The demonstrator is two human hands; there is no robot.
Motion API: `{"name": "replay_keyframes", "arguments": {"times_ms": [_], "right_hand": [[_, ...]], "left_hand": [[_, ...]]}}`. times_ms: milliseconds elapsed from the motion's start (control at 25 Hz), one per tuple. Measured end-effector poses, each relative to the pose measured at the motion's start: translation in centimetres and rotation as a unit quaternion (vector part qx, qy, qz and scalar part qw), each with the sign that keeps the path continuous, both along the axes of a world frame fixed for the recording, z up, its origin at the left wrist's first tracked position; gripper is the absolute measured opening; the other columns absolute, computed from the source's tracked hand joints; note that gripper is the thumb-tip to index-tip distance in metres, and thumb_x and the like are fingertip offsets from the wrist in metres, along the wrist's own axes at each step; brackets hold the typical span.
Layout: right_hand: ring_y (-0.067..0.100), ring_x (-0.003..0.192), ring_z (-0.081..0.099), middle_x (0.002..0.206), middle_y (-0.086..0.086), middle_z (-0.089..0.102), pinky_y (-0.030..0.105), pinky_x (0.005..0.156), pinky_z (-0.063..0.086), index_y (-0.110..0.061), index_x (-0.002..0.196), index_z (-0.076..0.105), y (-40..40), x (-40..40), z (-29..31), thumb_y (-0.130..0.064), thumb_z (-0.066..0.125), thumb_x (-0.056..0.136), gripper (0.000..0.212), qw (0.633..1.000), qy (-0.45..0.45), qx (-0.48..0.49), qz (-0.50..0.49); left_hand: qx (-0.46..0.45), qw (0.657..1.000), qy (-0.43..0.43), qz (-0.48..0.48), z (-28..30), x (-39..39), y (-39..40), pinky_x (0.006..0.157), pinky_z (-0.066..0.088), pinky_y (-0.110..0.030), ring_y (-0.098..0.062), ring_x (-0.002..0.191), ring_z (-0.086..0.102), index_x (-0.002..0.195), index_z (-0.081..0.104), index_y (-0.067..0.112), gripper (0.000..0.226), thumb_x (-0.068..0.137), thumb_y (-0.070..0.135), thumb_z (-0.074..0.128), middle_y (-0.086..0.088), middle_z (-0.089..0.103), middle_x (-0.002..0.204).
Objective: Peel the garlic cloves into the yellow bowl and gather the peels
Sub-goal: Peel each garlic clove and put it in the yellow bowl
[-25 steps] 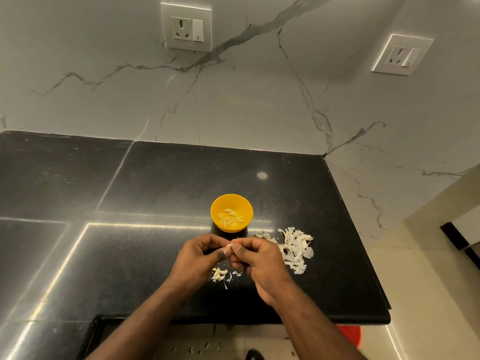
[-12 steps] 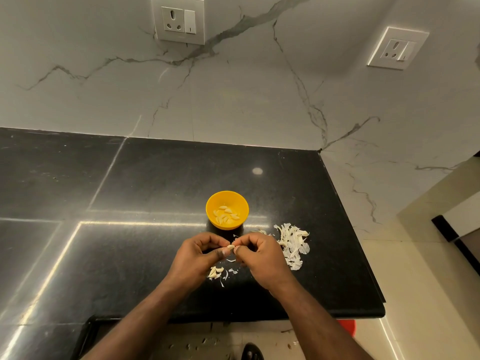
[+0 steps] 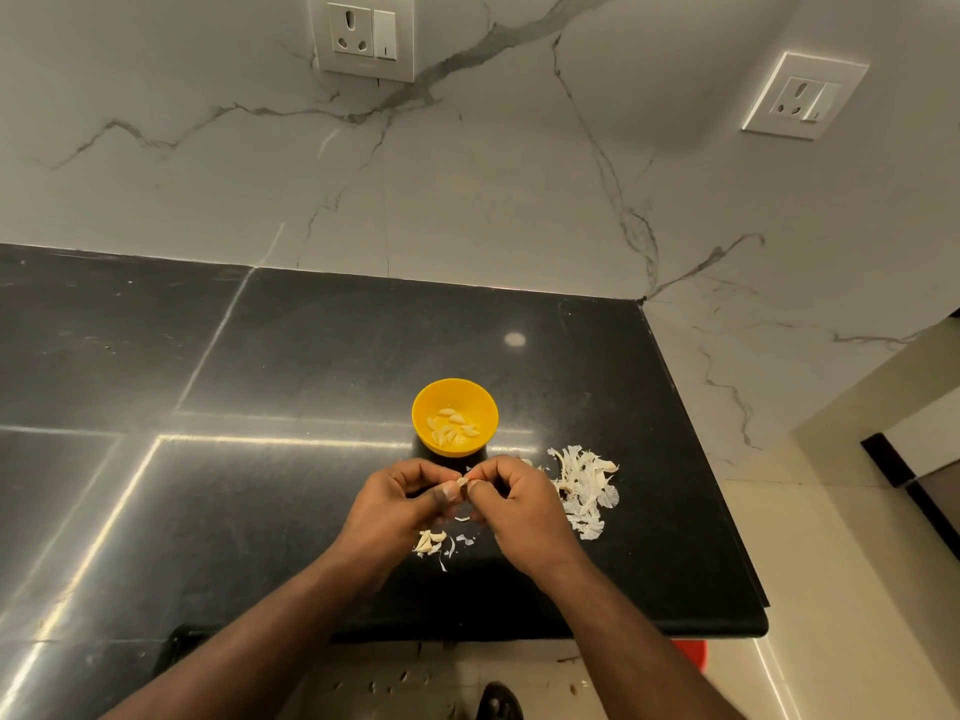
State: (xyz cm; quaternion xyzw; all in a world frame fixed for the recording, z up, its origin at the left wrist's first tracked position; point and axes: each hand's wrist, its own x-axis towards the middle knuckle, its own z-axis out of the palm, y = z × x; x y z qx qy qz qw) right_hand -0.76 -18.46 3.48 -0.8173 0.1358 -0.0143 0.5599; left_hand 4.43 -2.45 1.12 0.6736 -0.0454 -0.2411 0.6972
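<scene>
Pinching one garlic clove [image 3: 462, 482] between both hands' fingers [image 3: 451, 497], just before yellow bowl [image 3: 455, 393]

A single head-worn wide-angle camera looks forward and steeply down over a dark surface [image 3: 311, 387], both hands near frame centre, marble wall [image 3: 467, 174] beyond.

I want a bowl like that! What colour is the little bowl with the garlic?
Yellow: the small round yellow bowl, clearest in the head view.
</scene>
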Motion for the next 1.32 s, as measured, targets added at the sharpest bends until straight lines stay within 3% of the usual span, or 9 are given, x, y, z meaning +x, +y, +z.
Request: {"name": "replay_keyframes", "arguments": {"times_ms": [120,320,480,640,760,840,920,1120,1320], "right_hand": [[0.011,0.069,0.068,0.081,0.005,0.074,0.026,0.066,0.057,-0.019,0.089,0.075,-0.4,0.0,0.4,-0.013,0.066,0.093,0.012,0.996,0.02,0.088,0.004],[0.009,0.067,0.066,0.076,0.004,0.072,0.022,0.065,0.055,-0.015,0.088,0.074,-0.5,0.0,0.3,-0.016,0.069,0.092,0.006,0.996,0.017,0.086,0.003],[0.016,0.068,0.066,0.076,0.007,0.071,0.038,0.067,0.059,-0.017,0.083,0.071,-0.7,0.0,-0.1,-0.018,0.069,0.09,0.007,0.999,0.024,0.04,-0.001],[0.015,0.07,0.069,0.072,-0.003,0.072,0.048,0.074,0.06,-0.023,0.077,0.073,-2.6,0.2,-1.2,-0.018,0.073,0.082,0.007,0.998,0.044,-0.038,-0.037],[0.009,0.084,0.069,0.087,-0.008,0.074,0.038,0.084,0.059,-0.034,0.089,0.076,-3.1,-0.1,-1.0,-0.013,0.075,0.085,0.021,0.997,0.053,-0.058,-0.003],[0.002,0.095,0.068,0.099,-0.013,0.074,0.022,0.087,0.055,-0.029,0.105,0.076,-2.6,-0.1,-0.3,-0.012,0.073,0.089,0.024,0.999,0.028,-0.027,0.036],[-0.004,0.096,0.067,0.099,-0.015,0.073,0.013,0.084,0.052,-0.023,0.107,0.076,-1.8,-0.1,0.3,-0.01,0.073,0.089,0.023,0.998,0.02,0.015,0.059],[0.004,0.082,0.069,0.083,-0.007,0.075,0.018,0.075,0.054,-0.026,0.084,0.076,-0.7,0.2,0.1,-0.01,0.076,0.086,0.016,0.999,0.005,0.036,0.02],[0.008,0.082,0.071,0.083,-0.005,0.076,0.027,0.079,0.059,-0.024,0.084,0.076,0.1,0.3,-0.4,-0.01,0.077,0.084,0.014,1.0,-0.015,0.013,-0.009]], "left_hand": [[0.008,1.0,0.003,-0.01,0.4,0.3,0.1,0.084,0.057,-0.042,-0.027,0.087,0.07,0.101,0.075,0.009,0.012,0.091,0.011,0.07,-0.014,0.076,0.092],[0.034,0.998,-0.019,-0.039,0.7,0.4,0.1,0.082,0.058,-0.039,-0.033,0.095,0.071,0.104,0.075,0.01,0.013,0.092,0.01,0.069,-0.011,0.077,0.094],[0.038,0.998,-0.011,-0.053,0.5,0.1,-0.1,0.076,0.057,-0.031,-0.022,0.086,0.072,0.101,0.077,0.013,0.012,0.091,0.012,0.071,-0.007,0.078,0.093],[0.058,0.998,0.009,-0.03,0.2,-0.2,-0.4,0.069,0.052,-0.027,-0.012,0.073,0.067,0.096,0.077,0.012,0.01,0.094,0.017,0.068,-0.004,0.076,0.083],[0.074,0.996,0.022,-0.035,0.0,-0.3,-0.3,0.061,0.048,-0.023,-0.01,0.066,0.062,0.092,0.075,0.007,0.014,0.095,0.018,0.068,-0.003,0.073,0.075],[0.074,0.996,0.017,-0.052,0.1,-0.3,-0.3,0.059,0.045,-0.022,-0.009,0.063,0.06,0.089,0.073,0.005,0.016,0.095,0.018,0.066,-0.003,0.07,0.071],[0.081,0.994,0.007,-0.072,0.5,-0.3,-0.3,0.058,0.045,-0.022,-0.007,0.06,0.059,0.088,0.072,0.006,0.016,0.096,0.017,0.065,-0.001,0.069,0.068],[0.062,0.994,0.046,-0.07,0.8,0.0,-0.2,0.058,0.042,-0.024,-0.01,0.061,0.057,0.087,0.072,0.008,0.017,0.096,0.019,0.065,-0.004,0.068,0.07],[0.04,0.995,0.088,-0.027,0.8,-0.3,-0.4,0.057,0.04,-0.024,-0.012,0.059,0.056,0.092,0.073,0.003,0.014,0.097,0.012,0.062,-0.008,0.065,0.071]]}}
